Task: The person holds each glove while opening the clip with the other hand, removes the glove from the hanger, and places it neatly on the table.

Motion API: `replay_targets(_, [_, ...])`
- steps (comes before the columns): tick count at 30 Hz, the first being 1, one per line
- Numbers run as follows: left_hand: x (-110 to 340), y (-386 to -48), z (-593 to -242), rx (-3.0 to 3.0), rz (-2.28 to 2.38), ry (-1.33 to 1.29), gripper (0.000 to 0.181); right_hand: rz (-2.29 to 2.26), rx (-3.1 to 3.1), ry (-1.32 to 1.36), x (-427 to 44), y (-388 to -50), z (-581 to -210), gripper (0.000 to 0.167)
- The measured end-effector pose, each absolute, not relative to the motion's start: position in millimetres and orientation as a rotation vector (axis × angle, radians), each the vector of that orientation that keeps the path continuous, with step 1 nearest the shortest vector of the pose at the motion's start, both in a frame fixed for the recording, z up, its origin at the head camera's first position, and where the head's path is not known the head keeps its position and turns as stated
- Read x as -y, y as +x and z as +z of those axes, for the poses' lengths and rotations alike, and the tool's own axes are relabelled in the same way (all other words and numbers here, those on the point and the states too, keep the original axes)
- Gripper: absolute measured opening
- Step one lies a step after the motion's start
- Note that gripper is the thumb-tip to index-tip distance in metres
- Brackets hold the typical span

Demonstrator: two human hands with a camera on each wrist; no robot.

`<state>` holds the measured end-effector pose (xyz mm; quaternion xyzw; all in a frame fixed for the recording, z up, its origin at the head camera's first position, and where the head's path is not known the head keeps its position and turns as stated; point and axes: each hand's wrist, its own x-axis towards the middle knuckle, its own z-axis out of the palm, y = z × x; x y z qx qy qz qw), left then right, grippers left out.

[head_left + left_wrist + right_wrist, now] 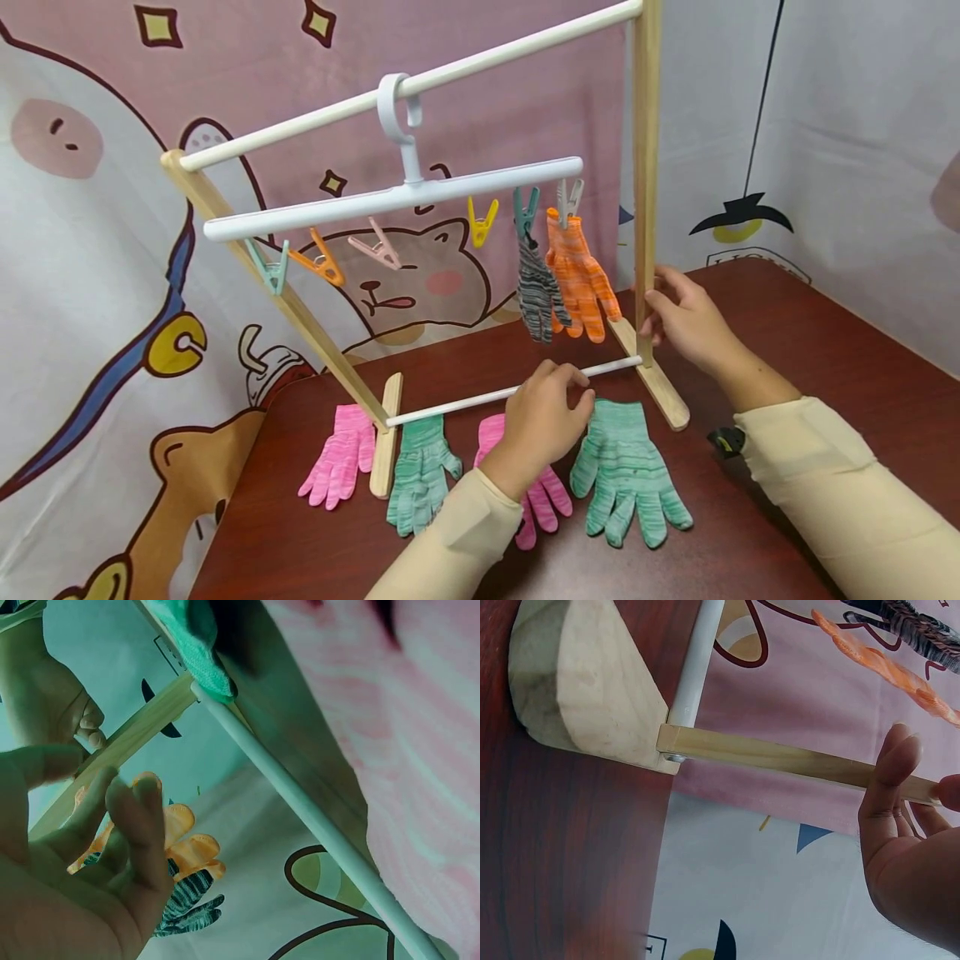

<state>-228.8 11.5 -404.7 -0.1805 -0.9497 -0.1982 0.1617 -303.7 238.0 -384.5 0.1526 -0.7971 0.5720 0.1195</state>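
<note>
At the right end of a wooden drying rack, my right hand (690, 325) holds the upright post (646, 183) between thumb and fingers, also visible in the right wrist view. My left hand (546, 417) hovers near the white lower bar (457, 405), fingers loosely bent with nothing in them. Below it lies a pink glove (551, 500), partly hidden by the hand and sleeve. A green glove (626, 467) lies to its right. From the white hanger (315, 213), a grey striped glove (536, 287) hangs by a teal clip, and an orange glove (577, 267) by a grey clip.
Farther left on the table (255, 517) lie another green glove (420, 471) and a pink glove (341, 458). Clips without gloves hang along the hanger, including a yellow clip (482, 222) and an orange clip (321, 260). A printed cloth stands behind the rack.
</note>
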Motion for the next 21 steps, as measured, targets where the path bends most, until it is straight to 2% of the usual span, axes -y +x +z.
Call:
replay_targets(9, [-8,-236,-391,2.471,-0.753,-0.450,0.020,1.671,2.329,0.438,-239,-305,-385,0.043])
replay_targets(21, [-2,-252,-368,2.329,-0.895,-0.363,0.048,1.663,2.326,0.436,-239,-307,-388,0.042])
